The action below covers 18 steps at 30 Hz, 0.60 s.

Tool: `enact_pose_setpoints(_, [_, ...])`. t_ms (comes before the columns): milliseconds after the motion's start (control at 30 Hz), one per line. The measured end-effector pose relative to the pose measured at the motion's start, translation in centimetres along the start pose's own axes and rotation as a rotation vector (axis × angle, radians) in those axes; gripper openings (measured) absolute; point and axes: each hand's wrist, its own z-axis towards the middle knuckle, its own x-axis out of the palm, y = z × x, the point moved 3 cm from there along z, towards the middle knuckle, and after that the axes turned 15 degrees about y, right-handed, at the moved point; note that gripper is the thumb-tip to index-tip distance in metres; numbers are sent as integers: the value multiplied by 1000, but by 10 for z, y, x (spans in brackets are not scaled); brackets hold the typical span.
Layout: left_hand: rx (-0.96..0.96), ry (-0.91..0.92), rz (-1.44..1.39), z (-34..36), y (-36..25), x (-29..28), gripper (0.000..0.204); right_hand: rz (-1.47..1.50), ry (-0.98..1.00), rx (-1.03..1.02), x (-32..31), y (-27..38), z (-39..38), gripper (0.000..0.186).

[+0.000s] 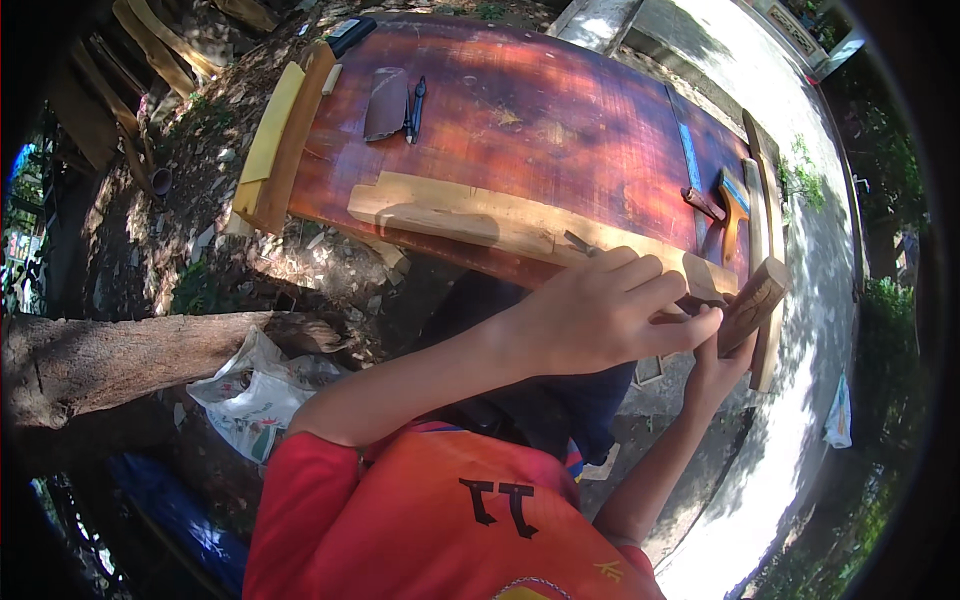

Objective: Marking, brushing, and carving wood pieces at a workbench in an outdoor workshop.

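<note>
My left hand (625, 305) is closed on a chisel (580, 242), whose metal blade shows over the long pale board (450, 220) lying along the near edge of the reddish tabletop (560, 110). Its fingers hide much of the tool. At the board's right end, my right hand (715, 360) grips a short, thick wooden block (758, 298), held upright at a slant close beside my left hand. An orange wooden-handled tool (732, 210), a dark-red handled tool (702, 203) and a blue straightedge (688, 150) lie beyond them on the table's right side.
Sandpaper (387, 103), a black pen-like tool (416, 108) and a black case (350, 38) lie on the table. Planks (275, 150) stand at its left end, more (762, 160) at its right. A log (160, 365) and white sack (250, 390) lie lower left.
</note>
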Motion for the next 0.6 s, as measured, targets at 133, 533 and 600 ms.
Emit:
enact_pose_setpoints(133, [-177,-66,42,-23,19,-1,44,-93,-15,24,0,-1,-5,51])
enact_pose_setpoints(533, [-317,-57,67,-40,45,-5,32,-208,-97,-1,18,14,-17,48])
enact_pose_setpoints(600, [-297,-114,40,-38,52,-2,31,-227,-83,-20,21,19,-19,48])
